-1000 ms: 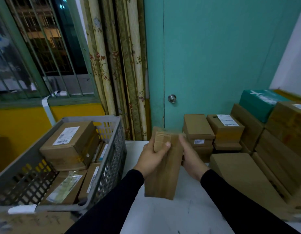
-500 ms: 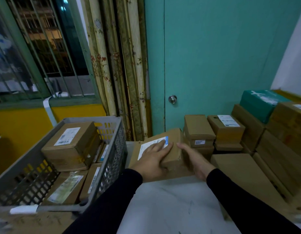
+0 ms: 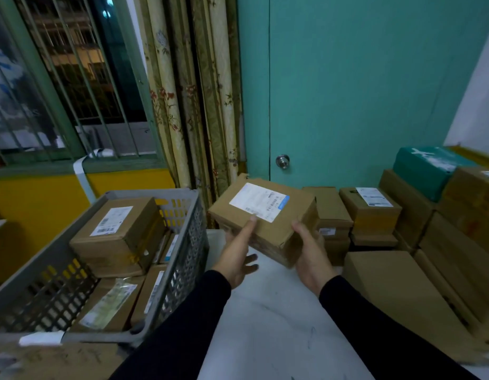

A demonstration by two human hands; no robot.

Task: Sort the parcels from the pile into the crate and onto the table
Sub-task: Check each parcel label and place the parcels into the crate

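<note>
Both hands hold a labelled parcel (image 3: 265, 218) above the table (image 3: 279, 325), between crate (image 3: 183, 259) and pile (image 3: 402, 229). Left hand (image 3: 239, 256): thumb on top, fingers beneath. Right hand (image 3: 310, 250) cups the near corner. Risk: the tilted parcel may slip off this shallow hold.

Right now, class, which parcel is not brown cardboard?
The teal parcel, on top of the stacks at far right. Every other parcel, including the parcel in the hands and those in the crate, is brown.
</note>
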